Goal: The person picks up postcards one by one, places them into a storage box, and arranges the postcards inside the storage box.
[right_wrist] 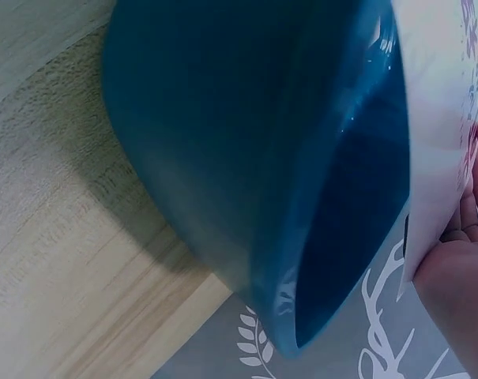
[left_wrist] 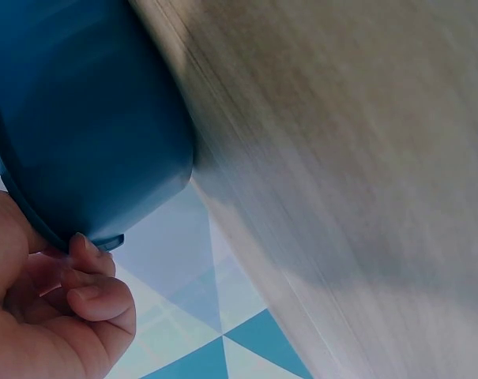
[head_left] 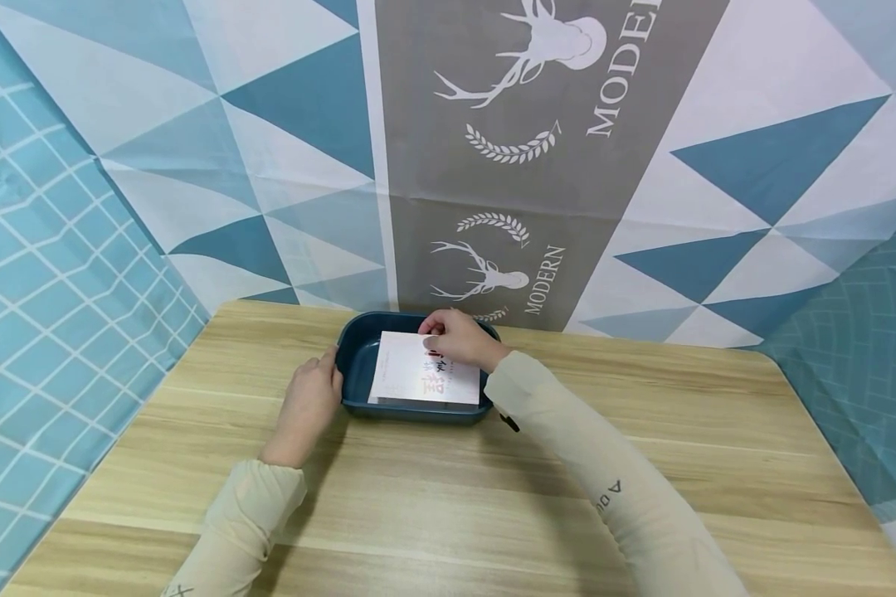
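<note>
A dark blue rectangular dish [head_left: 358,365] with rounded corners sits near the back edge of the table. My left hand [head_left: 314,398] holds its left rim; in the left wrist view the curled fingers [left_wrist: 100,300] grip the small lip at the dish's end. Over the dish, my right hand [head_left: 459,336] pinches the top edge of a white card [head_left: 406,373] printed with red and black characters. The card covers much of the dish's inside, and a greyish strip shows under its lower edge. From the right wrist, the card [right_wrist: 440,95] stands by the dish's opening.
The wood-grain table [head_left: 433,514] spreads in front and to both sides. Right behind the dish hangs a patterned cloth backdrop [head_left: 455,191] with deer heads and triangles. A small black piece [head_left: 508,423] shows beneath the right sleeve.
</note>
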Tool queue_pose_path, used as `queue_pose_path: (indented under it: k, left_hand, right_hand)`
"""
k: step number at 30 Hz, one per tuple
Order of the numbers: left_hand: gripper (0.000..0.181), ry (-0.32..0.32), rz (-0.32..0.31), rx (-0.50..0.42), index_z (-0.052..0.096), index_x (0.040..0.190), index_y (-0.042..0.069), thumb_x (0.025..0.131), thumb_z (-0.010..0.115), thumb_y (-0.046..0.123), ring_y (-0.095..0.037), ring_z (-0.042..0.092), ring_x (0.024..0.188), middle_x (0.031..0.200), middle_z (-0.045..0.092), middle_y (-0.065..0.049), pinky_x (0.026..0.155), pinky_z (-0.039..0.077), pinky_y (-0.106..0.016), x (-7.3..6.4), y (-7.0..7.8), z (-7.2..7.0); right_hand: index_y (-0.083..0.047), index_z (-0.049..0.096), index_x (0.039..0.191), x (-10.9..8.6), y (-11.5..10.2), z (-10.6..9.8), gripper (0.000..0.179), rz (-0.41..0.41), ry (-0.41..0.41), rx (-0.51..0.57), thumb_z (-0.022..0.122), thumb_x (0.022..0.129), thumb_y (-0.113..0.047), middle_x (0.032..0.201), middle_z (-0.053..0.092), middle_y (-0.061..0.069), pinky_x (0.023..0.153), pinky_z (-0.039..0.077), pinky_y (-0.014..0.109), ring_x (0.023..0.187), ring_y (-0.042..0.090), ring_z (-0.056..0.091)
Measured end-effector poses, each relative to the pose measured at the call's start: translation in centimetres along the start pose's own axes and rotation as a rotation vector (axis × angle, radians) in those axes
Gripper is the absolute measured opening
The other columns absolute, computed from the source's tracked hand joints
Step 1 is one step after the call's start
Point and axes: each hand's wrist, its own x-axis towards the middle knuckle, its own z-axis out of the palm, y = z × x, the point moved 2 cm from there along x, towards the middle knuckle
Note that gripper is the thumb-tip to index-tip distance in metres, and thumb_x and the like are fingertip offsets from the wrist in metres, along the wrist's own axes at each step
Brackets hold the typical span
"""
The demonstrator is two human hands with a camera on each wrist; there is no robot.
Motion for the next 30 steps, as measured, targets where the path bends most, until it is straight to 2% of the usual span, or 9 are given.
queue_pose_path:
  k: [22,30]
  left_hand:
    - [0.041,-0.022,-0.018,-0.004,0.047,0.131,-0.010,0.094,0.043,0.007,-0.042,0.057,0.089,0.092,0.060,-0.028,0.081,0.046,-0.051,-0.01,-0.03,-0.02]
    - [0.041,-0.012,-0.017,-0.003,0.047,0.130,-0.010,0.093,0.044,0.006,-0.043,0.057,0.089,0.091,0.060,-0.029,0.081,0.046,-0.052,0.03,0.03,-0.03]
  right_hand:
    - [-0.007,0.064,0.100,0.10,0.46,0.68,0.013,0.011,0.008,0.021,0.058,0.090,-0.011,0.084,0.053,0.003,0.070,0.038,0.023,0.078,0.016,0.048]
    - [-0.007,0.064,0.100,0.15,0.73,0.92,0.012,0.002,0.009,0.011,0.059,0.090,-0.011,0.083,0.053,0.002,0.069,0.038,0.023,0.076,0.015,0.048]
